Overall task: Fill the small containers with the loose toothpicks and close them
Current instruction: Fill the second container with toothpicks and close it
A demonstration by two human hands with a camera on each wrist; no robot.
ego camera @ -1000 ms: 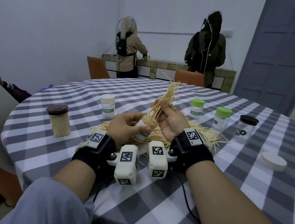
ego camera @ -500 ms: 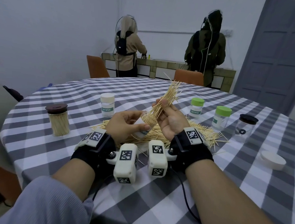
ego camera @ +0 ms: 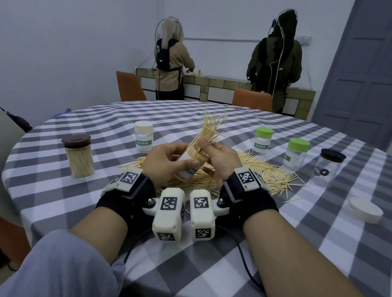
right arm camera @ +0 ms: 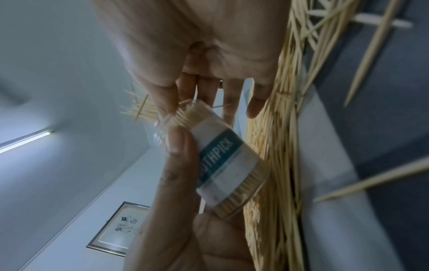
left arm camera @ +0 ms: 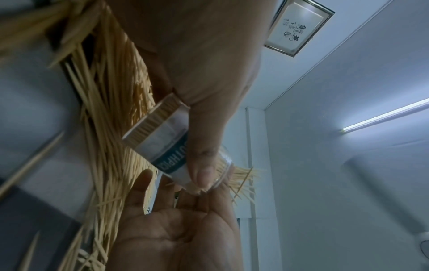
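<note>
My left hand [ego camera: 185, 155] grips a small clear container [ego camera: 189, 171] with a "TOOTHPICK" label, tilted with its mouth up and to the right. Toothpicks line the container's wall [left arm camera: 160, 141] in the left wrist view. My right hand [ego camera: 208, 145] pinches a fanned bundle of toothpicks [ego camera: 209, 130], whose lower ends sit in the container's mouth [right arm camera: 185, 113]. Under both hands a loose toothpick pile [ego camera: 259, 167] lies on the checked tablecloth. The container's mouth is hidden behind my fingers in the head view.
A filled jar with a brown lid [ego camera: 78, 155] stands left and a white-lidded container [ego camera: 143, 136] behind my hands. Two green-lidded containers [ego camera: 263, 140] [ego camera: 296, 154] and a dark-lidded clear jar [ego camera: 329, 167] stand right. A loose white lid [ego camera: 365, 209] lies near the right edge. Two persons stand at the back counter.
My right hand has shifted a little left and down with the bundle, which now stands more upright at the container. My left hand has lifted the container slightly.
</note>
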